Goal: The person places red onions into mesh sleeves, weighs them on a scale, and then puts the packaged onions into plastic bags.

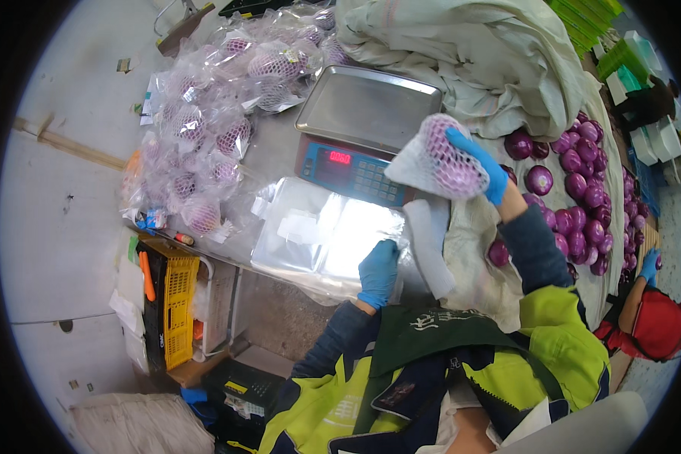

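Note:
My right hand (482,162), in a blue glove, grips a white foam net sleeve (403,167) with purple onions (457,173) inside. It is held up at the right of a blue weighing scale (340,170), over part of its keypad. The scale's steel pan (371,105) bears nothing, and red digits glow on its display. My left hand (379,273), also gloved in blue, rests with curled fingers at the right side of a stack of clear plastic bags (295,238). Whether it pinches a bag is hidden.
Bagged, net-wrapped onions (190,125) heap up at the left. Loose purple onions (579,198) lie right on woven sacking, below a bunched white sack (476,62). Flat foam nets (428,244) lie beside the bags. A yellow crate (180,309) stands below left. A red-capped person (658,323) works at far right.

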Available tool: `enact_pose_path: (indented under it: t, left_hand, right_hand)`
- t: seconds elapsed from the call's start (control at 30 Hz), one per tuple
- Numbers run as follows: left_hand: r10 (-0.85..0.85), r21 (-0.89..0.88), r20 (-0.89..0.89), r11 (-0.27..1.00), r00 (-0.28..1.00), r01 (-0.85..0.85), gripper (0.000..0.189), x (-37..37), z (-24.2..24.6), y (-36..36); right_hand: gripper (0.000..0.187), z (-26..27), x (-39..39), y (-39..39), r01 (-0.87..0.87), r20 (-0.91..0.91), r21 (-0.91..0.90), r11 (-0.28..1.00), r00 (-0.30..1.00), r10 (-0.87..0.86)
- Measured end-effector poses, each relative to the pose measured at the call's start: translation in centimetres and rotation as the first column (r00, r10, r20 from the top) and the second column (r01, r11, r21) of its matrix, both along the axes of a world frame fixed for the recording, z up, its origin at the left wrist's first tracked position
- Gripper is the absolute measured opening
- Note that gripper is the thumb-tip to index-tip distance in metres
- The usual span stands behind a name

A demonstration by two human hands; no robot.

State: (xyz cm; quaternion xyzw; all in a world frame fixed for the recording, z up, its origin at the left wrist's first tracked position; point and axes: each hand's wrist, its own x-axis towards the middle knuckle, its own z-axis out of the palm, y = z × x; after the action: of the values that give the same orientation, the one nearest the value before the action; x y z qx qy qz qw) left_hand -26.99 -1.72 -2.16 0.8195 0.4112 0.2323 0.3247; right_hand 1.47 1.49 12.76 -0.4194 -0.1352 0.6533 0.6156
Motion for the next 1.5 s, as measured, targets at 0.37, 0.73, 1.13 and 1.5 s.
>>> enact_pose_path:
  t: [0.37,0.73,1.13,1.5]
  left_hand:
    - [0.136,0.284,-0.168,0.955,0.976,-0.084,0.017,-6.4,-3.7,3.6]
    - [0.325,-0.071,0.150,0.946,0.934,-0.318,0.019,-7.0,-3.5,0.9]
    - [0.540,-0.567,0.238,0.752,0.807,-0.336,0.010,-8.3,-2.8,1.5]
    - [0.072,0.007,0.225,0.997,0.972,-0.076,0.016,-5.0,8.0,1.1]
  right_hand:
    - [0.049,-6.5,-8.1,-9.7,-0.064,-0.275,-0.031,0.997,0.960,0.053]
    - [0.063,-10.5,-11.1,-7.3,-0.357,0.254,0.115,0.927,0.913,0.320]
    - [0.074,-12.0,-13.9,-4.6,-0.605,0.703,-0.020,0.796,0.558,0.442]
    - [0.077,-7.6,-14.4,-5.5,-0.391,0.315,0.198,0.899,0.894,0.319]
